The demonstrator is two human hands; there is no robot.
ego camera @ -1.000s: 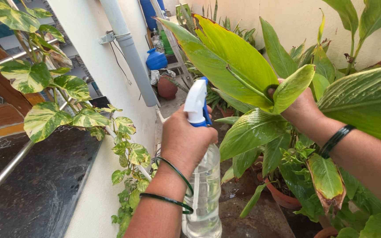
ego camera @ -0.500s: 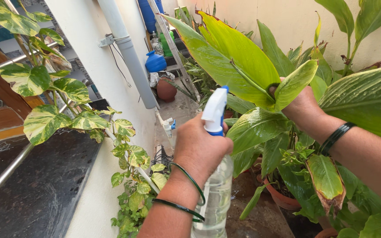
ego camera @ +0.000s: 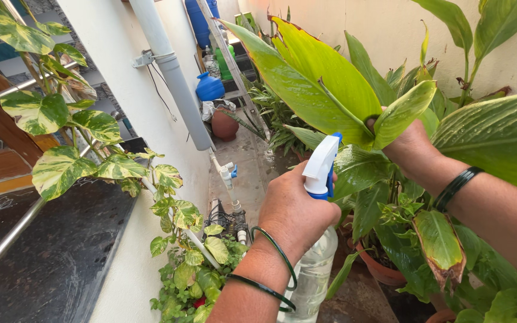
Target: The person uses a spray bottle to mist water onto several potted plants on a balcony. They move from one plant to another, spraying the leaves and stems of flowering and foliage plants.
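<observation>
the left hand [ego camera: 297, 212] comes up from the bottom edge with the forearm raised and the back of the hand toward the camera, two thin green bangles [ego camera: 270, 272] around the wrist. its fingers are clenched around the neck of a clear spray bottle [ego camera: 312, 278], just under the white and blue spray head [ego camera: 321, 167], which points up and right toward the foliage. the bottle hangs below the fist, upright with a slight tilt, and holds a clear liquid; how full it is cannot be told.

the right hand [ego camera: 411, 146] reaches in from the right edge, the forearm running diagonally up and left, a dark bangle [ego camera: 456, 188] on the wrist. its fingers are closed on the stem at the base of a large yellow-green leaf [ego camera: 312, 75]; the fingertips are hidden behind a smaller leaf [ego camera: 402, 113]. the leaves near it glisten with droplets.

below the right wrist a terracotta pot [ego camera: 381, 269] holds the plant, its rim partly covered by leaves, among them one with a brown, dried tip [ego camera: 441, 245]. further back by the wall stand a round brown clay pot [ego camera: 225, 122] and a blue jug [ego camera: 209, 87]; what is in them cannot be seen. a grey drainpipe [ego camera: 171, 72] runs down the white wall, and a variegated vine [ego camera: 61, 167] trails along a metal railing [ego camera: 7, 239] on the left.
</observation>
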